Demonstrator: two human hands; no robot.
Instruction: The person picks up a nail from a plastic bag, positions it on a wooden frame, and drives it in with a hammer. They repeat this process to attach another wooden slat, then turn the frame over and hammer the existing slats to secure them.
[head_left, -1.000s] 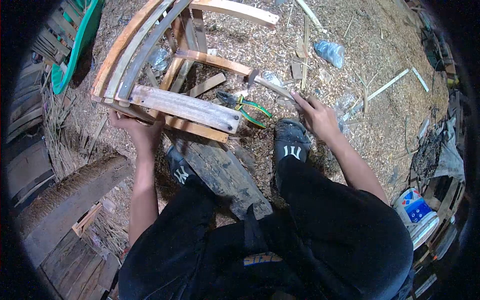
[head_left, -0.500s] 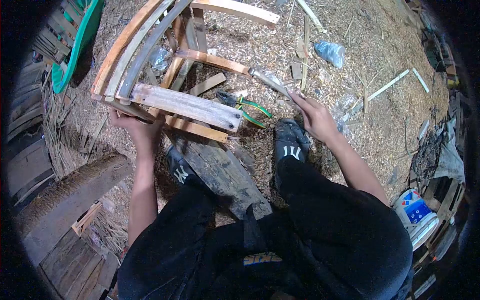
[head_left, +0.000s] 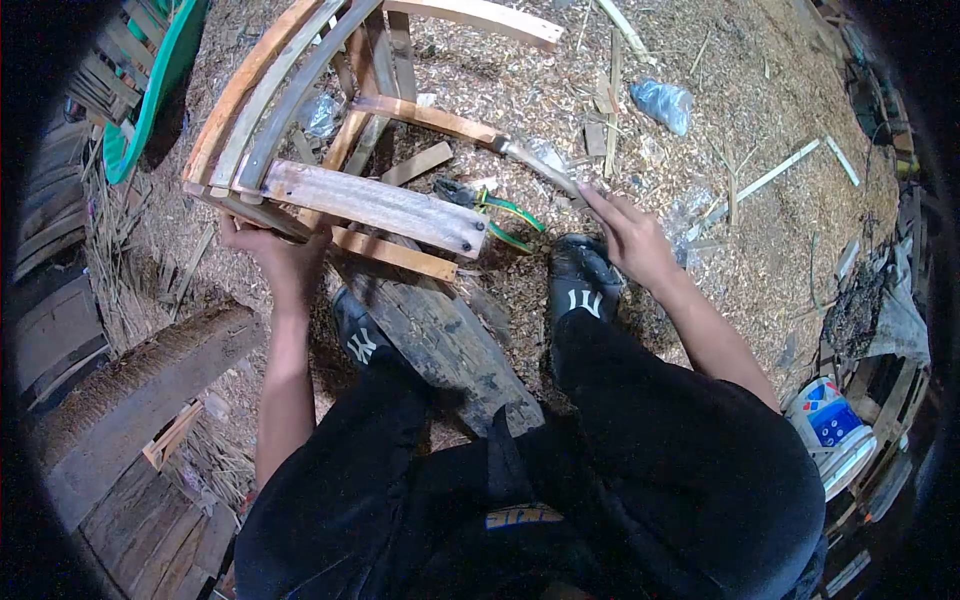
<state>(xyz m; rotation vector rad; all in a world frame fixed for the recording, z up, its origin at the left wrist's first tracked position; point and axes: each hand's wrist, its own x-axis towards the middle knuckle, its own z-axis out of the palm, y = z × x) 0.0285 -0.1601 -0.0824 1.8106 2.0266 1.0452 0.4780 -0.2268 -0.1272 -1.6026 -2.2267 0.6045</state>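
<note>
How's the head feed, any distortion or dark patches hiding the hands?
Head view: heavy fisheye bend, black vignette round the edges; left hand gripping the wooden frame and right hand on the tool handle are evenly lit and sharp; dark trousers lose detail; no glare.

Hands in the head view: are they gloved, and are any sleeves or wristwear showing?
No gloves: the left hand and the right hand are bare. The left forearm and right forearm are uncovered too, with no sleeve, watch or band visible. The trousers below are black.
</note>
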